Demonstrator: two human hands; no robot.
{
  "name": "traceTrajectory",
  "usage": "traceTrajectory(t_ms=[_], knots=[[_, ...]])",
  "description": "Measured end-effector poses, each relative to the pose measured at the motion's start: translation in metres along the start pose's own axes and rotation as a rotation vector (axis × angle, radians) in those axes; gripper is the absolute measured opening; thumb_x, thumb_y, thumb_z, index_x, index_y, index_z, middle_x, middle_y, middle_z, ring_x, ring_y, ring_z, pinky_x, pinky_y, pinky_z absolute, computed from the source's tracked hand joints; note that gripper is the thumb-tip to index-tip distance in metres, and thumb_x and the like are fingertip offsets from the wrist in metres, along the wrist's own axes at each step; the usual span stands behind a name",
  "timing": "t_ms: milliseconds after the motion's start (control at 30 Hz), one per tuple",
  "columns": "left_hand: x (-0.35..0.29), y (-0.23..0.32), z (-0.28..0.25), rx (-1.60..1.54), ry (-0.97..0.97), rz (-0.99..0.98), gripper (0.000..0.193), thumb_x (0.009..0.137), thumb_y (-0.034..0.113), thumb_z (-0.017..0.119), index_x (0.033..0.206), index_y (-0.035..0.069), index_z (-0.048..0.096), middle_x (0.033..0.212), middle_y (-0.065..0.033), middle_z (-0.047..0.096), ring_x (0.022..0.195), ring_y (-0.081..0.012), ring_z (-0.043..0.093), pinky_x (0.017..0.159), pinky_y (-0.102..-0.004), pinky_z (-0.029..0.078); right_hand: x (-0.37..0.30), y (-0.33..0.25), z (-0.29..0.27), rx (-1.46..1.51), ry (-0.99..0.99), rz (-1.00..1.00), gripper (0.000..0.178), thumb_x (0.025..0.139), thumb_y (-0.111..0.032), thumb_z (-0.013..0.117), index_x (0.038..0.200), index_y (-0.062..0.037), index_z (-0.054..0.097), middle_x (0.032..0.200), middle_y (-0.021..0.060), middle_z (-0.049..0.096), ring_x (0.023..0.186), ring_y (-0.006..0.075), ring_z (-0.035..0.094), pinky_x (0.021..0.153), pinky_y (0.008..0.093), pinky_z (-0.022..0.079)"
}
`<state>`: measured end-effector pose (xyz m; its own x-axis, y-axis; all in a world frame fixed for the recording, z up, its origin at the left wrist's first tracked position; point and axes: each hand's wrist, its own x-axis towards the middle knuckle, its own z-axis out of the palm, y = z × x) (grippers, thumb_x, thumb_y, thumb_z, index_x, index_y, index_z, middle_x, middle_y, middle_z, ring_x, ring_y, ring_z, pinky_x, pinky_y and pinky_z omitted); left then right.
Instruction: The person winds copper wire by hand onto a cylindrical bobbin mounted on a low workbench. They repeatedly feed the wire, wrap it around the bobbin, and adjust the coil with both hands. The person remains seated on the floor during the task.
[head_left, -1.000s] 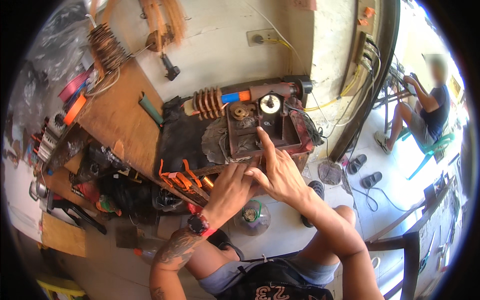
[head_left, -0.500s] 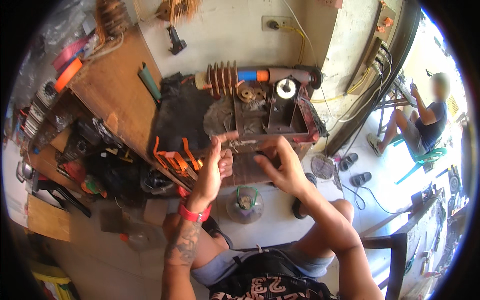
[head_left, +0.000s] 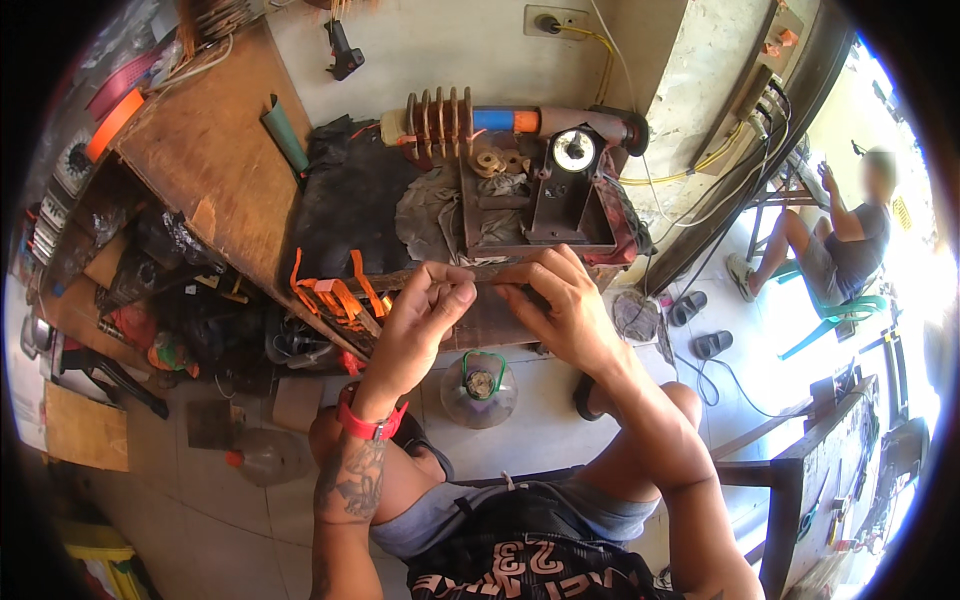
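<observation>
My left hand [head_left: 430, 310] is closed over the front edge of the workbench, with a red wristband [head_left: 372, 418] on its wrist. Its thumb presses against the curled fingers. Facing it, my right hand [head_left: 562, 305] is pinched, fingertips pointing left. Only a small gap parts the two sets of fingertips; anything thin held there is too small to make out. Just beyond them stands a hand-built coil winder with a brown metal frame [head_left: 545, 247], a round white dial [head_left: 574, 150] and a shaft bearing a ribbed brown former [head_left: 440, 118].
Orange strips [head_left: 340, 300] hang at the bench's left, beside a slanted wooden board [head_left: 215, 150]. Below my hands a clear round jug [head_left: 478, 392] with a green handle stands on the floor. Black slippers [head_left: 712, 345] lie to the right, near a seated person [head_left: 860, 230].
My fingertips have come together into pinches; the left index finger, stretched out before, is now curled. The view has shifted slightly, and the right hand has moved nearer the left.
</observation>
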<state>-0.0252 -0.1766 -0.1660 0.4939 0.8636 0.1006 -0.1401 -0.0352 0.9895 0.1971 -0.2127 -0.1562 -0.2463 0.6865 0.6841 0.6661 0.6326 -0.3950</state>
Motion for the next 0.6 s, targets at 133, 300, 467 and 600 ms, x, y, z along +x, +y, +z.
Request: traceTrajectory(t_ms=[133, 300, 467, 600], knots=[[0.002, -0.012, 0.005, 0.051, -0.008, 0.078, 0.018, 0.108, 0.026, 0.066, 0.109, 0.008, 0.062, 0.081, 0.0098, 0.050, 0.069, 0.0008, 0.039, 0.061, -0.0188, 0.032, -0.001, -0.002, 0.003, -0.078, 0.045, -0.002, 0.024, 0.083, -0.008, 0.078, 0.106, -0.0069, 0.070, 0.092, 0.0092, 0.059, 0.088, 0.0307, 0.057, 0.083, 0.0422, 0.050], [0.003, -0.022, 0.011, -0.397, 0.005, -0.029, 0.016, 0.105, 0.017, 0.069, 0.116, 0.005, 0.069, 0.102, 0.0037, 0.065, 0.084, -0.0046, 0.053, 0.071, -0.0230, 0.043, -0.001, -0.003, 0.008, -0.066, 0.027, 0.001, 0.027, 0.079, -0.010, 0.080, 0.103, -0.0061, 0.068, 0.091, 0.0093, 0.058, 0.088, 0.0311, 0.057, 0.083, 0.0420, 0.050], [0.002, -0.021, 0.014, 0.580, 0.208, 0.544, 0.024, 0.095, 0.003, 0.075, 0.119, 0.004, 0.074, 0.115, -0.0046, 0.072, 0.092, -0.0148, 0.062, 0.080, -0.0343, 0.052, -0.004, -0.001, 0.008, -0.086, -0.004, 0.008, 0.026, 0.080, -0.011, 0.079, 0.104, -0.0056, 0.069, 0.093, 0.0094, 0.059, 0.090, 0.0311, 0.058, 0.085, 0.0423, 0.051], [0.001, -0.015, 0.014, 1.045, 0.248, 0.785, 0.026, 0.089, -0.001, 0.076, 0.115, 0.002, 0.073, 0.101, -0.0077, 0.071, 0.086, -0.0241, 0.063, 0.077, -0.0392, 0.054, -0.004, -0.001, 0.006, -0.104, -0.023, -0.013, 0.025, 0.083, -0.010, 0.078, 0.106, -0.0053, 0.070, 0.092, 0.0098, 0.060, 0.090, 0.0312, 0.058, 0.085, 0.0426, 0.051]])
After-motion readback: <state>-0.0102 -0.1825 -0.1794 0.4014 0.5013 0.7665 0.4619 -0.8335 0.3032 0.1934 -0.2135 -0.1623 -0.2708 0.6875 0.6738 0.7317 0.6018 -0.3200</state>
